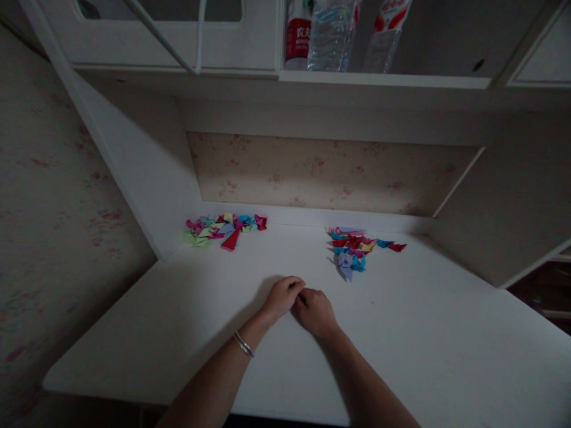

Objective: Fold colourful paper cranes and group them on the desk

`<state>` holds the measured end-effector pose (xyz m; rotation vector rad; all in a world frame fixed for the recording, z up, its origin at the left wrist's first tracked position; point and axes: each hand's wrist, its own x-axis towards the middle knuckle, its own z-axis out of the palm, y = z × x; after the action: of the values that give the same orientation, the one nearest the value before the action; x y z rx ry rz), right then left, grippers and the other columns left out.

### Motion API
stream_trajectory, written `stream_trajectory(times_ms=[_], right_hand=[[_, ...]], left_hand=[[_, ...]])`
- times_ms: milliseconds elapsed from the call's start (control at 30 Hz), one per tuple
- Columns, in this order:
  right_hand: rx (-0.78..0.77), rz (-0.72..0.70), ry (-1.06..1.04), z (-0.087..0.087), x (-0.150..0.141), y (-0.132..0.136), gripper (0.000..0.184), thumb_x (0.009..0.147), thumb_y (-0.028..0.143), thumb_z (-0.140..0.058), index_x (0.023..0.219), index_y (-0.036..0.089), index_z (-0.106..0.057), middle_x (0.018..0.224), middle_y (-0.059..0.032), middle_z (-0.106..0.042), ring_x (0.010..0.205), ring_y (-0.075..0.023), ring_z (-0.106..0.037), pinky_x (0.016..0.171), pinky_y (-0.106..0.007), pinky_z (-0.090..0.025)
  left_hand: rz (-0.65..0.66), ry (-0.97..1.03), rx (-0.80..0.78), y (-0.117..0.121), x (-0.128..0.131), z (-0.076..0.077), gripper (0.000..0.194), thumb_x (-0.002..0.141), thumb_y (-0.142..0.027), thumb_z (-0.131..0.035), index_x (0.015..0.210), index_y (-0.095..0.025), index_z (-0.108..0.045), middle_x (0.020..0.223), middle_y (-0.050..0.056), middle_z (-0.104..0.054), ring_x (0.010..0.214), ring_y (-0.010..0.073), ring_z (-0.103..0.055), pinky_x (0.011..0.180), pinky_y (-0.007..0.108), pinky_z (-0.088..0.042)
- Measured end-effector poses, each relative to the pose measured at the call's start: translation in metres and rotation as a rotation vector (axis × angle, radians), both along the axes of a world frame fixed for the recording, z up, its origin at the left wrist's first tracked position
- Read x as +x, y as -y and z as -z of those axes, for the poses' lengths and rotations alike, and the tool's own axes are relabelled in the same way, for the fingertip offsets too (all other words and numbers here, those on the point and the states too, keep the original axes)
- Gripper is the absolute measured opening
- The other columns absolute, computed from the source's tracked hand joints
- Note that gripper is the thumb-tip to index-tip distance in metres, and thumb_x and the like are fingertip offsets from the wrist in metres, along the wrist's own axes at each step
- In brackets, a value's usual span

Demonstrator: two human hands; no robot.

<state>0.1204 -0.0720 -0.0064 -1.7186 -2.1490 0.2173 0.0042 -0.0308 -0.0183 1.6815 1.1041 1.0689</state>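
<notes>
Close together in the middle of the white desk point(250, 380), my left hand point(284, 296) and my right hand point(316, 309) touch at the fingertips. Both have curled, closed fingers; anything between them is hidden or too small to make out. Beyond my right hand, to the right, lies a group of folded colored papers point(353, 242) in red, blue, pink and yellow, with a lavender folded paper point(345, 264) nearest to me. A second pile of folded colored papers point(225, 229) lies at the back left. A silver bangle point(243, 345) circles my left wrist.
Above the desk hangs a white shelf point(383, 80) holding clear plastic bottles point(330, 35) and a red-labeled bottle point(298, 35). Side panels point(134, 148) bound the desk on left and right. At the back is a floral-papered wall point(334, 172).
</notes>
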Motion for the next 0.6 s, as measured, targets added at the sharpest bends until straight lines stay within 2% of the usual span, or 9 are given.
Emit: stream_trajectory(times_ms=[167, 300, 400, 500, 600], right_hand=[[0.008, -0.007, -0.069, 0.006, 0.001, 0.0, 0.029, 0.088, 0.025, -0.04, 0.085, 0.018, -0.068, 0.085, -0.0078, -0.072, 0.077, -0.0176, -0.066, 0.068, -0.024, -0.038], [-0.085, -0.008, -0.296, 0.01, 0.009, -0.016, 0.028, 0.086, 0.03, -0.043, 0.08, 0.02, -0.069, 0.077, -0.0038, -0.071, 0.07, -0.0159, -0.064, 0.062, -0.022, -0.039], [-0.103, 0.012, -0.454, 0.005, 0.014, -0.047, 0.029, 0.085, 0.032, -0.043, 0.086, 0.019, -0.068, 0.079, -0.0024, -0.071, 0.072, -0.0151, -0.064, 0.063, -0.021, -0.042], [-0.094, -0.029, -0.292, -0.009, 0.004, -0.09, 0.034, 0.088, 0.03, -0.037, 0.095, 0.017, -0.067, 0.082, -0.0044, -0.071, 0.074, -0.0157, -0.064, 0.065, -0.023, -0.045], [-0.091, -0.195, -0.151, -0.026, -0.027, -0.134, 0.029, 0.087, 0.028, -0.042, 0.099, 0.021, -0.068, 0.095, -0.0038, -0.071, 0.085, -0.0159, -0.064, 0.075, -0.023, -0.045]], left_hand=[[-0.003, 0.047, -0.053, 0.001, 0.001, -0.002, 0.023, 0.079, -0.031, -0.053, 0.081, -0.016, -0.07, 0.086, 0.006, -0.071, 0.086, 0.0198, -0.063, 0.082, 0.03, -0.045], [-0.094, 0.178, -0.117, 0.001, 0.0, -0.005, 0.02, 0.076, -0.029, -0.056, 0.082, -0.015, -0.069, 0.085, 0.007, -0.069, 0.082, 0.0176, -0.061, 0.077, 0.028, -0.045], [-0.197, 0.291, -0.242, 0.001, -0.001, -0.008, 0.023, 0.076, -0.032, -0.055, 0.088, -0.015, -0.066, 0.069, 0.001, -0.062, 0.056, 0.0112, -0.052, 0.053, 0.023, -0.04], [-0.193, 0.363, -0.377, 0.001, -0.002, -0.012, 0.022, 0.077, -0.033, -0.053, 0.087, -0.016, -0.062, 0.055, -0.006, -0.047, 0.042, 0.0072, -0.036, 0.041, 0.021, -0.025], [-0.118, 0.345, -0.418, 0.001, -0.004, -0.014, 0.017, 0.074, -0.029, -0.056, 0.08, -0.015, -0.062, 0.056, -0.005, -0.046, 0.044, 0.0065, -0.035, 0.043, 0.021, -0.024]])
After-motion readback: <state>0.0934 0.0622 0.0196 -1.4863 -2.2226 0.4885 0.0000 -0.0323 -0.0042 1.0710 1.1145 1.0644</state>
